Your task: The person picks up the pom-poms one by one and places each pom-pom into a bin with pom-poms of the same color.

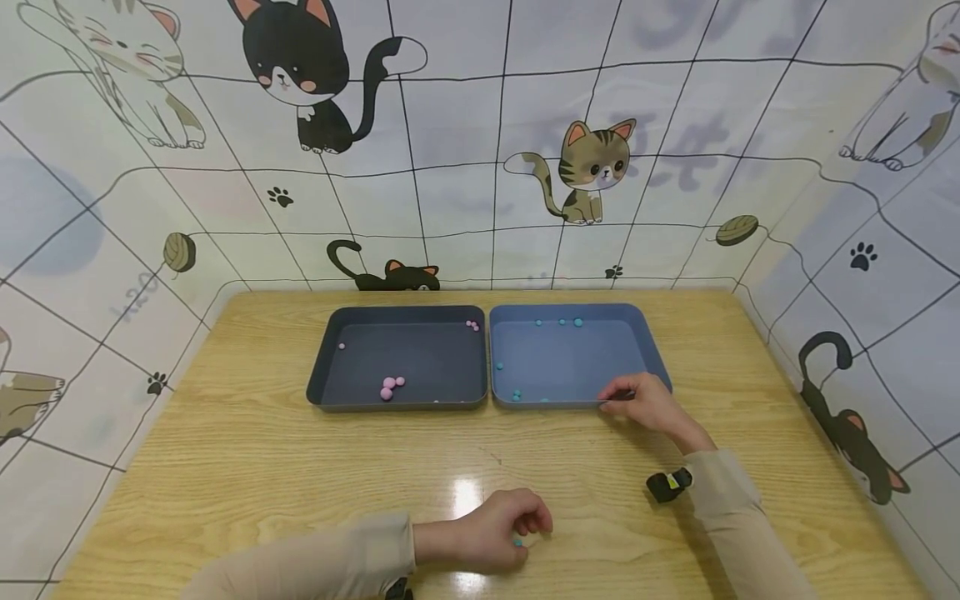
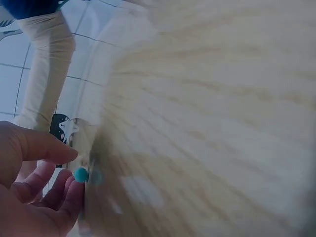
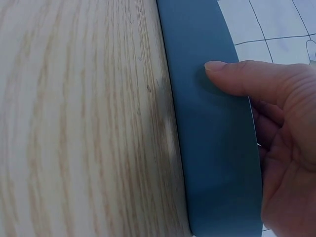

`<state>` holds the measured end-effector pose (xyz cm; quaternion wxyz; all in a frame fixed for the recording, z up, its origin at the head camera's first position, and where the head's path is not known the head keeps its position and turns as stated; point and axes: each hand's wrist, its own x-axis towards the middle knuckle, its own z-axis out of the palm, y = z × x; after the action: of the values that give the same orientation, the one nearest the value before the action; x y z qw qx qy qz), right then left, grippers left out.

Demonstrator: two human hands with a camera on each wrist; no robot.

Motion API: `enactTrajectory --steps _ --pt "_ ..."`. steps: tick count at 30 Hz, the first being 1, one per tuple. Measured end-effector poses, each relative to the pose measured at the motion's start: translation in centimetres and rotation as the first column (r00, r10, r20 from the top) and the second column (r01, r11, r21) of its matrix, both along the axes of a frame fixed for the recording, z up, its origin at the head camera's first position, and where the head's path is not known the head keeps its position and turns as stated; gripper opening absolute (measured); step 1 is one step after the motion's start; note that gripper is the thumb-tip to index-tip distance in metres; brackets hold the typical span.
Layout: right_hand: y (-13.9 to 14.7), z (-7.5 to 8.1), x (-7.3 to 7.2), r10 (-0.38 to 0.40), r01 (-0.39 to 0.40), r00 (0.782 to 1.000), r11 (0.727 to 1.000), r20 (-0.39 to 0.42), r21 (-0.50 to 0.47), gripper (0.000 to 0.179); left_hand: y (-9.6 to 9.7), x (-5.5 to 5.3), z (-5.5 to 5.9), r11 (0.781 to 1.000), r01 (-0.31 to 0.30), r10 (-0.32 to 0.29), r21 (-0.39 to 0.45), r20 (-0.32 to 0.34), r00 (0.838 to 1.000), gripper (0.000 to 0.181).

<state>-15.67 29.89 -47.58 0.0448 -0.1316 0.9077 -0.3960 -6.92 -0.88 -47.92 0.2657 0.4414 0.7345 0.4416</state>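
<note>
My left hand point(image 1: 487, 529) is low over the front of the table, its fingers bent around a small teal ball point(image 1: 517, 542). In the left wrist view the teal ball point(image 2: 81, 174) lies at the tabletop beside the fingertips, and the thumb stands a little apart from it. My right hand point(image 1: 648, 406) grips the front wall of the blue tray point(image 1: 581, 404) near its right corner. The right wrist view shows the thumb pressed on the outer face of the tray wall point(image 3: 212, 163), with the other fingers over the rim, partly hidden.
Several small teal balls point(image 1: 577, 322) lie inside the blue tray. Left of it stands a dark grey tray point(image 1: 405, 407) with several pink balls point(image 1: 387, 393). Both trays sit on the wooden table point(image 1: 337, 467), before a cat-patterned backdrop point(image 1: 457, 200) that rises at the back and sides.
</note>
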Motion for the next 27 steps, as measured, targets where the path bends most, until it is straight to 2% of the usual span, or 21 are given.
enactTrajectory --steps 3,5,9,14,18,20,23,27 --pt "0.0 0.1 -0.1 0.002 -0.002 1.0 1.0 0.007 -0.008 0.006 -0.1 0.0 -0.2 0.999 0.031 -0.032 -0.007 -0.133 0.991 0.038" --pt "0.0 0.1 -0.1 0.008 -0.008 1.0 1.0 0.01 -0.016 0.006 -0.1 -0.1 -0.3 0.999 0.043 -0.045 -0.012 -0.193 0.98 0.038" --pt "0.0 0.0 -0.1 0.013 -0.013 1.0 1.0 0.007 -0.016 0.006 -0.2 -0.2 -0.5 0.998 0.054 -0.058 -0.02 -0.249 0.967 0.036" --pt "-0.1 0.2 0.0 0.008 -0.008 1.0 1.0 0.009 -0.017 0.006 -0.3 -0.3 -0.7 0.998 0.067 -0.069 -0.015 -0.27 0.96 0.034" --pt "-0.1 0.2 0.0 0.006 -0.006 1.0 1.0 0.005 -0.011 0.006 -0.3 -0.4 -0.6 0.999 0.038 -0.035 0.005 -0.272 0.962 0.034" --pt "-0.1 0.2 0.0 0.007 -0.007 1.0 1.0 0.004 -0.004 0.006 -0.3 -0.5 -0.5 1.0 0.018 -0.012 0.021 -0.254 0.967 0.033" --pt "0.0 0.1 -0.1 0.007 -0.007 1.0 1.0 0.003 -0.007 0.005 -0.1 -1.0 -0.2 0.998 0.0 0.012 0.065 -0.19 0.982 0.03" --pt "0.0 0.2 0.0 0.021 -0.022 0.999 1.0 -0.04 -0.022 0.004 0.4 -2.2 0.3 0.99 -0.015 0.032 0.137 -0.121 0.992 0.027"
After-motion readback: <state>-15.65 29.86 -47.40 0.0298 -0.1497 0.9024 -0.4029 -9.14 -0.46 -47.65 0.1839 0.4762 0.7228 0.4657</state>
